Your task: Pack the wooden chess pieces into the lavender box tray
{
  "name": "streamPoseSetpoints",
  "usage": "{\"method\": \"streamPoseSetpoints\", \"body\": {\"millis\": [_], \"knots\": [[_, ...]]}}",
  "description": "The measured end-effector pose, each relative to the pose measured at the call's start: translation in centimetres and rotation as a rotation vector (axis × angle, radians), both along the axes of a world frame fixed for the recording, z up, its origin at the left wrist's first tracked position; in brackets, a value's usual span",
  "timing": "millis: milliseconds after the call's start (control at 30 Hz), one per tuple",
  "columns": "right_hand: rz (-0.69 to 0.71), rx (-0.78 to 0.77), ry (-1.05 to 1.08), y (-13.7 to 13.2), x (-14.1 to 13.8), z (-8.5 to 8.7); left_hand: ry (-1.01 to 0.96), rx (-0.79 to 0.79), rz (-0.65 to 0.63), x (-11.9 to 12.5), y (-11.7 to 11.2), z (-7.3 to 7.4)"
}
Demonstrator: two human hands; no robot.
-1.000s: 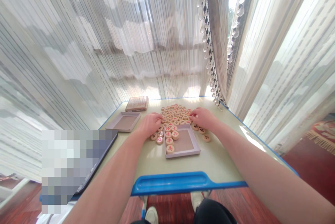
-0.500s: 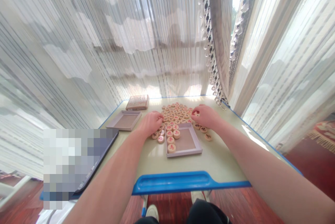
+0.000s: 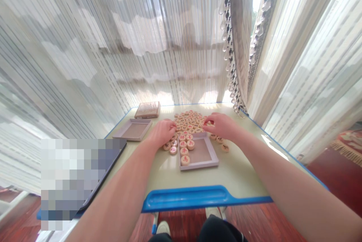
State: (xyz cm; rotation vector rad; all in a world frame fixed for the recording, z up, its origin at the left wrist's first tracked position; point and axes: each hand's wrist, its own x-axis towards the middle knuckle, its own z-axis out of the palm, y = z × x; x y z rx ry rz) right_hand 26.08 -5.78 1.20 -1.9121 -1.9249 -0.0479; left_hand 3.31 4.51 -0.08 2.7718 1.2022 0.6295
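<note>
Many round wooden xiangqi pieces (image 3: 190,126) with red or black characters lie heaped mid-table. My left hand (image 3: 164,131) rests at the heap's left edge with curled fingers; whatever is in them is hidden. On the heap's right side, my right hand (image 3: 219,124) has its thumb and fingers apart, close over some pieces. Between my arms lies a shallow open box (image 3: 212,154). Along its left side stand red-marked pieces (image 3: 184,160), a full column with a shorter one beside it. A few loose pieces (image 3: 173,150) lie left of the box, and black-marked ones (image 3: 225,148) lie to its right.
A second shallow box part (image 3: 132,130) lies at the left, with a closed flat box (image 3: 147,110) behind it. A dark-edged, blurred-out device (image 3: 104,178) sits at the table's left front. The table's blue rim (image 3: 186,198) runs in front of me; curtains hang behind.
My right hand has shifted slightly left over the heap, and its thumb and fingers have spread. My left hand stays almost in place. The pieces in the box look the same.
</note>
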Motion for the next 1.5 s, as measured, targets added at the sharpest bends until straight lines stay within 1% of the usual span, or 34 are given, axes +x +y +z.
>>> {"method": "streamPoseSetpoints", "body": {"millis": [100, 167, 333, 467, 600, 767, 933, 1167, 1233, 1300, 1333, 1367, 1400, 1467, 1500], "knots": [[-0.15, -0.064, -0.04, 0.7, 1.1, -0.5, -0.009, 0.006, -0.013, 0.0, 0.0, 0.0], [-0.183, -0.103, -0.041, 1.1, 1.6, -0.9, 0.007, 0.008, -0.001, 0.0, -0.2, 0.1], [-0.139, -0.107, -0.004, 1.5, 1.7, -1.4, 0.038, 0.007, 0.034, 0.0, -0.4, 0.3], [-0.16, -0.102, 0.0, 1.6, 1.4, -1.5, 0.034, 0.022, 0.041, 0.0, -0.5, 0.3], [-0.16, -0.083, 0.017, 1.5, 1.4, -1.4, 0.049, 0.043, 0.034, 0.0, -0.4, 0.2], [-0.148, -0.022, 0.053, 1.4, 1.5, -1.0, 0.038, 0.036, 0.036, 0.0, -0.3, 0.1], [-0.155, -0.086, 0.0, 1.5, 1.5, -1.5, 0.02, 0.033, 0.043, 0.0, -0.2, 0.0], [-0.137, -0.137, 0.008, 2.0, 1.7, -2.0, 0.03, 0.045, 0.023, 0.1, -0.1, 0.1], [-0.158, -0.102, 0.013, 1.9, 1.6, -1.7, 0.028, 0.037, 0.025, 0.1, -0.1, 0.1], [-0.169, -0.033, 0.027, 1.4, 1.2, -1.0, 0.03, 0.037, 0.023, 0.1, -0.1, 0.1], [-0.153, -0.002, 0.041, 1.0, 0.8, -0.5, 0.032, 0.039, 0.019, 0.1, -0.1, 0.1], [-0.099, 0.005, 0.055, 0.5, 0.4, 0.0, 0.032, 0.04, 0.014, 0.1, -0.1, 0.1], [-0.005, -0.021, 0.069, 0.0, 0.0, 0.5, 0.031, 0.039, 0.01, 0.1, -0.1, 0.0], [0.19, -0.138, 0.075, -1.2, -1.0, 1.3, 0.026, 0.037, 0.009, 0.0, -0.1, -0.1], [0.264, -0.191, 0.059, -1.7, -1.5, 1.6, 0.022, 0.037, 0.012, 0.0, -0.1, -0.1]]}}
